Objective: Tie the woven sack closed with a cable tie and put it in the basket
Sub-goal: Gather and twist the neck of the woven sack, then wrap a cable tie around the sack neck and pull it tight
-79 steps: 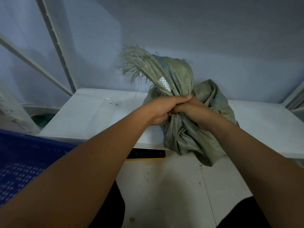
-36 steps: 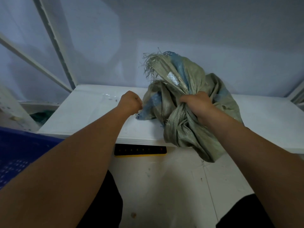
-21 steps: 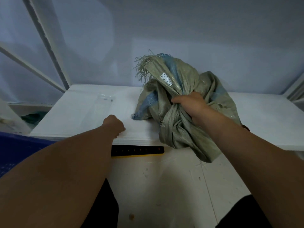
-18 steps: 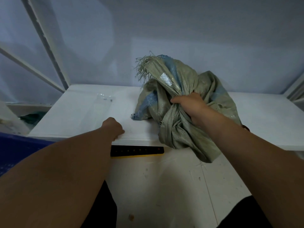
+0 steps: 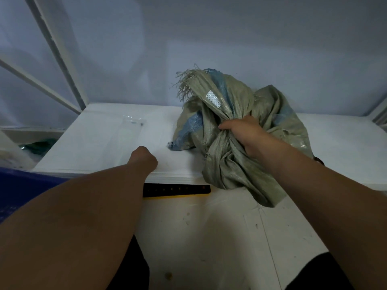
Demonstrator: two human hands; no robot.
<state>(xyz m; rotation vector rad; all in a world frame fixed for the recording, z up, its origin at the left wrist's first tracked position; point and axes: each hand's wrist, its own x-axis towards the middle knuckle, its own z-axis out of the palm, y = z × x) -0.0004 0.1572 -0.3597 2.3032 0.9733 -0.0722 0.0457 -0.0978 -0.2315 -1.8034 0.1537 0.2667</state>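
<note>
Crumpled grey-green woven sack [image 5: 228,162] — frayed, blue-striped

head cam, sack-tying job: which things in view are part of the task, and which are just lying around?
Job:
- woven sack, bunched part gripped by the right hand
- left hand, curled at the white table edge
- blue basket

Lying about:
- black power strip
- clear plastic packet
- green item

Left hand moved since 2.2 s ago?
Yes. The left hand let go of the woven sack and came left and nearer, to the front edge of the white table, above the black power strip.
</note>
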